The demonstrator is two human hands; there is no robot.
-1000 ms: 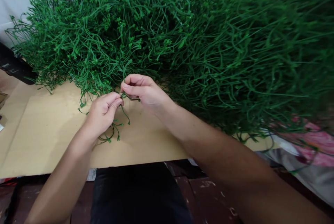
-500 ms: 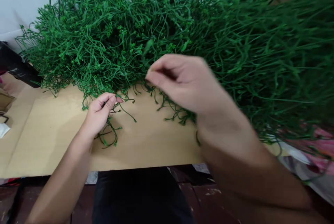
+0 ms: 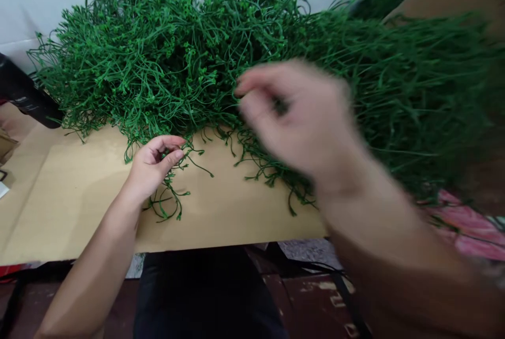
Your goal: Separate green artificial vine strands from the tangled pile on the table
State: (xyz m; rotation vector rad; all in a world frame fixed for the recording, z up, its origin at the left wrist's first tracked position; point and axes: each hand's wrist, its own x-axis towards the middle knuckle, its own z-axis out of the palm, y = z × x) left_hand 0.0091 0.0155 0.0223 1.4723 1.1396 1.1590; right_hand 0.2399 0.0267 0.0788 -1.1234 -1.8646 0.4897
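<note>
On the board (image 3: 71, 197), left hand (image 3: 152, 168) fingers pinch a wiry green sprig (image 3: 170, 199); right hand (image 3: 303, 118) fingers blurred, unclear.

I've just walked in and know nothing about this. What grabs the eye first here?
A huge heap of wiry green sprigs fills the back of the tan board and spreads to the right edge. The right hand, blurred, hovers in front of the heap near the centre. The left hand, lower left, is closed on a small sprig that trails down onto the board.
</note>
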